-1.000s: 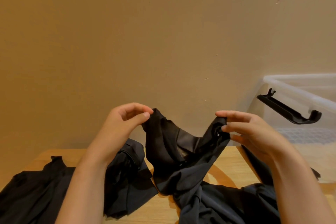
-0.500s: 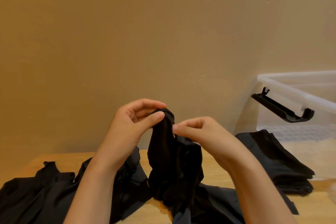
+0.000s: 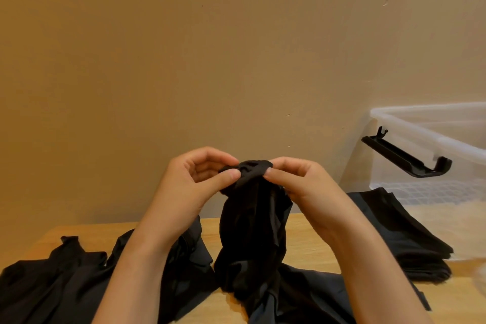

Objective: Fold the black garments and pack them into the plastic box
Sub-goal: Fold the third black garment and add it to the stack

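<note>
Since a second before, the two hands had come together: they were apart then, each holding one end of the top edge of the garment [image 3: 252, 221], and now the right hand [image 3: 302, 187] had brought its end over to the left hand [image 3: 194, 187], so the edge was doubled. Both hands were closed in a pinch on the bunched top of this garment, thumb against fingers, and their fingertips almost touched each other. I judge that this was the first fold, made in the air, with the flattening on the table not yet done.

Below the grip the garment hung down, and its lower part lay crumpled on the table [image 3: 310, 234]. To the left of the grip and lower, loose garments [image 3: 65, 279] lay unfolded; I could see perhaps two, but the black cloth ran together and I cannot count them surely. To the right of the grip and lower there was one folded stack [image 3: 405, 234], several layers, number not clear. Behind this stack, further right, stood one box [image 3: 420, 123] with one black latch [image 3: 405, 158] hanging open. I could see no garment inside it.
</note>
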`<action>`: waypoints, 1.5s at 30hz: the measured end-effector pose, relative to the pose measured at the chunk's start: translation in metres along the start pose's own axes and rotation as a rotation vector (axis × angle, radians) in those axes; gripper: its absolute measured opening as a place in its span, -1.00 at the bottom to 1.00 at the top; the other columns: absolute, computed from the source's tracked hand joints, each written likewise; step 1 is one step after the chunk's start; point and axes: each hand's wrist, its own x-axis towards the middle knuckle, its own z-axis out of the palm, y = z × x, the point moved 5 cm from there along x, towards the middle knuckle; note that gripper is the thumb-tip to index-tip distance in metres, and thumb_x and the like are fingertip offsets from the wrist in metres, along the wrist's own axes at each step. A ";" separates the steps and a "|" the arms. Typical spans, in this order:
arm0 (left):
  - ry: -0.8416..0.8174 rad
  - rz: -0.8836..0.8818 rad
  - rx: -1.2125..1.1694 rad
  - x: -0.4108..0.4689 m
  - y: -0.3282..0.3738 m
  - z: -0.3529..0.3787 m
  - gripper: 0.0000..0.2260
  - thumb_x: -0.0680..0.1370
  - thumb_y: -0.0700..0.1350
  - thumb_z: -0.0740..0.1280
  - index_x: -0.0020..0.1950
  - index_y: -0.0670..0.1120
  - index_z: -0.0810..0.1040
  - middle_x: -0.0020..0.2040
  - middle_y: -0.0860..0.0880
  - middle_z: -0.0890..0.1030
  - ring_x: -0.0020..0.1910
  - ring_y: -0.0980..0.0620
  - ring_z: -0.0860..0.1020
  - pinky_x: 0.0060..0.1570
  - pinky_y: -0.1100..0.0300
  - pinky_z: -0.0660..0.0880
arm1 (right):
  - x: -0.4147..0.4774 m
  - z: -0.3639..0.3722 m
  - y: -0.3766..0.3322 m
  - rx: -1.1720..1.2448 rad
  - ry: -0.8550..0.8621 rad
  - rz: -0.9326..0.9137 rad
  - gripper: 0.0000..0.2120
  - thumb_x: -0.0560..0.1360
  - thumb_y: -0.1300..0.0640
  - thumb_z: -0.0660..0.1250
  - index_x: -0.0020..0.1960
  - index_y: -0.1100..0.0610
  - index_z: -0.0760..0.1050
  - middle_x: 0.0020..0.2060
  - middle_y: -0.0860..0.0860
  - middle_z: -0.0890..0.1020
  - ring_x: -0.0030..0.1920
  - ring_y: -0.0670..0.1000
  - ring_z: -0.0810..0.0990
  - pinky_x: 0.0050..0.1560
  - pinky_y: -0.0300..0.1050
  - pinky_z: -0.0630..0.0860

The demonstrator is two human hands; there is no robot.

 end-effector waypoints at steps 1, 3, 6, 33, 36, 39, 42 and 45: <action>0.006 -0.005 0.023 0.000 0.000 -0.002 -0.91 0.41 -0.28 0.47 -0.12 -0.14 0.64 -0.20 -0.05 0.69 -0.20 0.03 0.64 -0.18 0.34 0.53 | 0.000 -0.002 0.000 -0.015 0.006 0.002 -0.88 0.51 0.19 0.34 -0.04 0.19 0.64 -0.19 0.02 0.68 -0.13 -0.09 0.64 -0.01 -0.19 0.47; 0.028 -0.014 0.068 0.000 0.000 -0.005 -0.87 0.37 -0.27 0.51 -0.15 -0.13 0.61 -0.21 -0.04 0.67 -0.19 0.03 0.65 -0.17 0.33 0.55 | -0.001 -0.006 -0.001 -0.056 0.013 -0.001 -0.87 0.51 0.17 0.34 -0.05 0.19 0.64 -0.21 -0.01 0.68 -0.14 -0.12 0.64 0.00 -0.21 0.46; 0.027 -0.032 0.101 0.000 0.000 -0.004 -0.81 0.32 -0.20 0.54 -0.18 -0.12 0.56 -0.28 0.00 0.62 -0.26 0.06 0.62 -0.26 0.33 0.52 | -0.002 -0.005 -0.002 -0.080 -0.026 0.002 -0.87 0.52 0.17 0.33 -0.04 0.20 0.62 -0.24 -0.05 0.65 -0.18 -0.17 0.62 -0.06 -0.27 0.45; -0.114 -0.043 0.196 -0.002 0.000 0.005 -0.89 0.47 -0.22 0.45 -0.14 0.00 0.70 -0.17 -0.13 0.69 -0.12 -0.10 0.67 -0.01 -0.07 0.58 | -0.006 0.014 -0.008 -0.103 -0.191 0.019 -0.79 0.41 -0.02 0.36 -0.20 0.12 0.64 -0.25 0.02 0.67 -0.14 -0.05 0.67 -0.08 -0.28 0.51; -0.123 -0.053 0.204 -0.002 -0.001 0.003 -0.88 0.46 -0.21 0.46 -0.17 0.02 0.70 -0.20 -0.15 0.68 -0.15 -0.14 0.67 -0.03 -0.06 0.58 | -0.004 0.007 -0.006 -0.098 -0.119 0.017 -0.87 0.43 0.08 0.39 -0.18 0.13 0.65 -0.26 0.02 0.66 -0.17 -0.06 0.65 -0.12 -0.28 0.52; -0.095 -0.060 0.192 -0.002 0.001 -0.002 -0.96 0.38 -0.10 0.50 -0.20 0.02 0.71 -0.30 -0.20 0.60 -0.29 -0.17 0.58 -0.19 0.08 0.48 | -0.003 -0.001 -0.007 -0.069 -0.033 -0.005 -0.86 0.44 0.10 0.39 -0.17 0.17 0.65 -0.28 0.03 0.65 -0.22 -0.07 0.63 -0.13 -0.26 0.48; -0.132 -0.088 0.140 -0.004 0.002 0.002 -0.86 0.34 0.01 0.47 -0.17 -0.01 0.71 -0.21 -0.24 0.65 -0.19 -0.23 0.65 -0.12 -0.06 0.56 | -0.003 -0.001 -0.008 -0.038 -0.013 -0.031 -0.87 0.45 0.13 0.39 -0.15 0.19 0.63 -0.27 0.03 0.65 -0.22 -0.09 0.61 -0.13 -0.25 0.47; -0.143 -0.092 0.145 -0.005 0.003 0.008 -0.89 0.43 -0.03 0.44 -0.16 -0.05 0.71 -0.18 -0.15 0.69 -0.15 -0.13 0.68 -0.07 -0.08 0.59 | -0.003 0.005 -0.009 -0.019 -0.055 -0.046 -0.88 0.45 0.14 0.38 -0.12 0.19 0.62 -0.25 0.03 0.64 -0.17 -0.07 0.61 -0.09 -0.24 0.47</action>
